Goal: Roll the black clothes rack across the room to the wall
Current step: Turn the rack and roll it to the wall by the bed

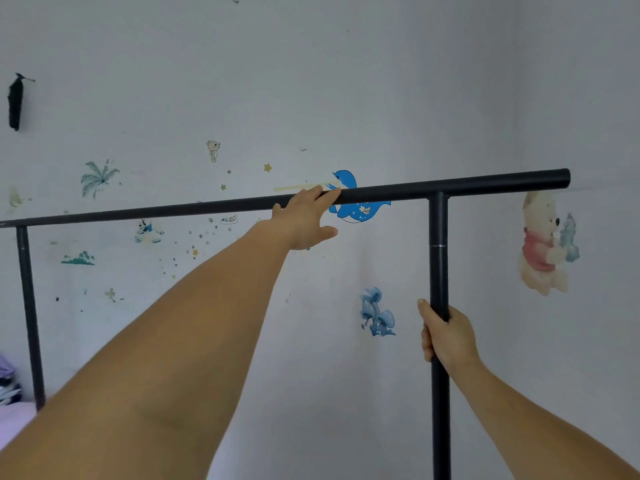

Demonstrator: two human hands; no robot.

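Our right hand [448,336] is wrapped tight around the right upright post of the black clothes rack [439,271], thumb on the near side of the tube. Our left hand [304,220] reaches out at arm's length, fingers [323,195] laid loosely over the rack's top rail, thumb spread below and clear of it, so the hand is not clenched. The rack stands close before a pale wall [311,81] dotted with stickers, a blue dolphin [349,202] just behind the rail.
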